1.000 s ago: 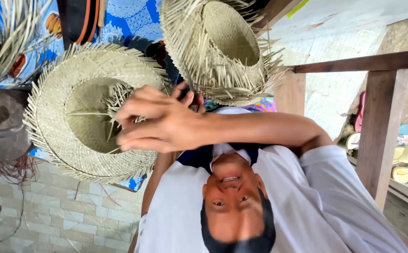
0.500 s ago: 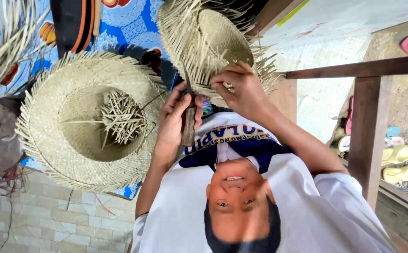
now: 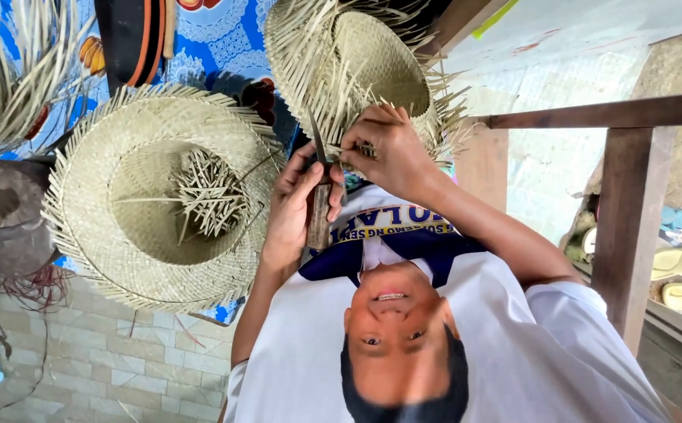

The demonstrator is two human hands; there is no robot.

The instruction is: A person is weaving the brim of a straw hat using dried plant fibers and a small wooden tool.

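Moved: hardly anything, both hands stay put by the fringe.
Left hand (image 3: 298,205): closed round a knife (image 3: 319,205), blade up.
Right hand (image 3: 389,150): pinching straw ends of the woven hat (image 3: 357,63).
Hat: above the hands, touching the right fingers.

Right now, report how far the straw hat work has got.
Looks done: the wide hat has a woven crown and a fairly even brim, with loose straw strips heaped inside it. In hand: the right hand pinches strands on the fringed hat, and the left hand grips a knife pointing at them. Left: long loose ends bristle around that brim.
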